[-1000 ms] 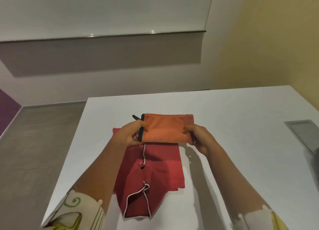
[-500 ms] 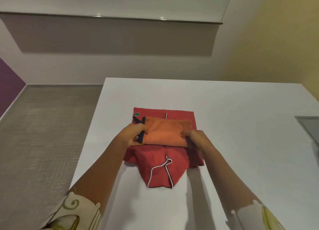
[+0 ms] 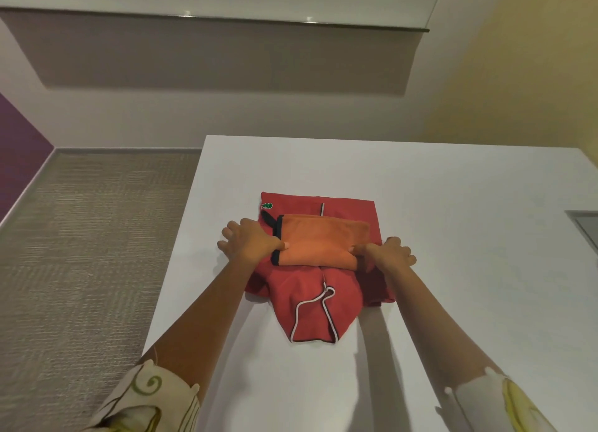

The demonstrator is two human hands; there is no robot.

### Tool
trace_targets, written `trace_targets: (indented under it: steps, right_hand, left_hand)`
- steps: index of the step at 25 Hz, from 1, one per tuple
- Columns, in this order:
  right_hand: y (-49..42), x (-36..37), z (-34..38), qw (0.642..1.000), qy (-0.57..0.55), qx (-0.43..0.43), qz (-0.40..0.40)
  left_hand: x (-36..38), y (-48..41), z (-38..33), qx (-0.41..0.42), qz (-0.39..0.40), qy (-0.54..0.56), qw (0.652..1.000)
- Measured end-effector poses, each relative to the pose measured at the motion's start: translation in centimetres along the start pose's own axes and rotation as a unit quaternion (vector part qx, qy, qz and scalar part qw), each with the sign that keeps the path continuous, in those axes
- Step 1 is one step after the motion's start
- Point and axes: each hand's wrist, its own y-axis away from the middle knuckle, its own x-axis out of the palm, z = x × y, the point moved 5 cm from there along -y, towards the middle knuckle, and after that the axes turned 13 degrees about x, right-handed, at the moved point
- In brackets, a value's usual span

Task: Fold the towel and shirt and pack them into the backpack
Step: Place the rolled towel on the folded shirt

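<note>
- The folded orange towel (image 3: 323, 240) lies on top of the folded red shirt (image 3: 310, 302), which rests on the white table (image 3: 453, 205) near its left edge.
- The left hand (image 3: 249, 242) has its fingers spread flat and its thumb pressing the towel's left end.
- The right hand (image 3: 388, 253) has its thumb on the towel's right end and its fingers bent down beside it; whether they grip cannot be told.
</note>
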Motion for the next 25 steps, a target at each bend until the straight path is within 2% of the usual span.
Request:
trace_targets:
  steps: [2, 4, 7, 10, 13, 18, 25]
  right_hand:
    - [-0.5, 0.4, -0.1, 0.999, -0.021, 0.003, 0.039]
    - [-0.6, 1.0, -0.1, 0.991, -0.091, 0.006, 0.096]
    - [-0.1, 1.5, -0.1, 0.978, -0.137, 0.019, 0.157]
    - [0.4, 1.7, 0.3, 0.968, -0.149, 0.023, 0.201]
    - [0.9, 2.2, 0.5, 0.96, -0.164, 0.01, 0.228]
    - [3.5, 3.9, 0.8, 0.946, -0.194, -0.029, 0.259]
    - [9.6, 7.3, 0.8, 0.937, -0.17, -0.041, 0.303]
  left_hand:
    - [0.7, -0.5, 0.9, -0.035, 0.023, 0.043, 0.998]
    - [1.7, -1.0, 1.7, -0.039, 0.064, 0.133, 0.988]
    - [2.3, -0.8, 1.7, -0.03, 0.085, 0.278, 0.956]
    - [2.6, -0.3, 1.2, -0.04, 0.107, 0.365, 0.924]
    - [2.5, 0.0, 2.0, -0.066, 0.121, 0.388, 0.911]
    - [0.5, 1.6, 4.7, -0.075, 0.119, 0.365, 0.92]
    - [-3.1, 6.1, 10.9, -0.134, 0.118, 0.346, 0.921]
